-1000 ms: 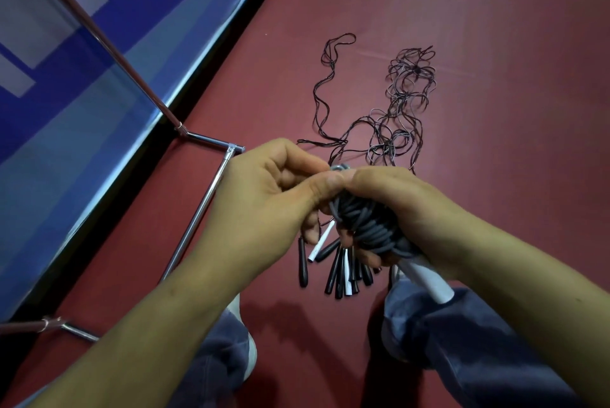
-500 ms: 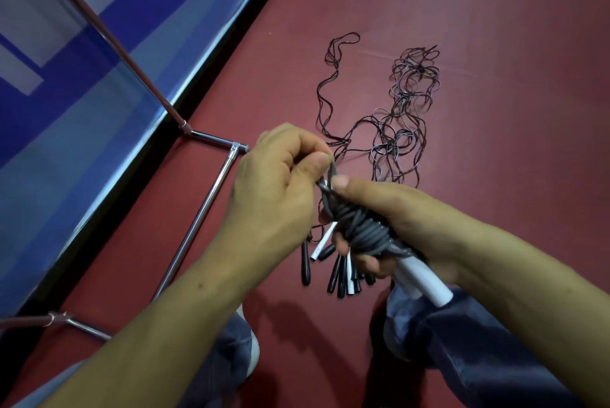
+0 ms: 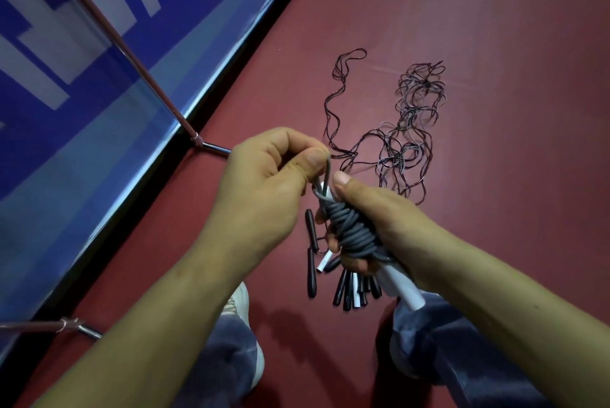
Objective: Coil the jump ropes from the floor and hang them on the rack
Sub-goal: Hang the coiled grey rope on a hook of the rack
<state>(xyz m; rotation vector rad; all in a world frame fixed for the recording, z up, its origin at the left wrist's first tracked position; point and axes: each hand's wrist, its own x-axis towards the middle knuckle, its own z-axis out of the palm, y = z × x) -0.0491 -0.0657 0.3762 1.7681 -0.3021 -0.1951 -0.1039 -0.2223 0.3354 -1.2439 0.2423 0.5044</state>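
The right hand [image 3: 379, 219] grips a coiled grey jump rope [image 3: 351, 229] wound around its white handles, above the red floor [image 3: 495, 28]. The left hand [image 3: 264, 183] pinches the rope's free end. Thin tangled ropes [image 3: 402, 140] lie on the floor just beyond.

Grey cord [image 3: 351, 231] coiled on white handles [image 3: 404, 285]; black handles [image 3: 312, 275], dark red floor [image 3: 495, 28], blue-and-white banner [image 3: 66, 44].

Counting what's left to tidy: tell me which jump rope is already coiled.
The thick grey rubber rope, wound around white handles in the right hand; the thin dark ropes lie loose and tangled on the red floor.
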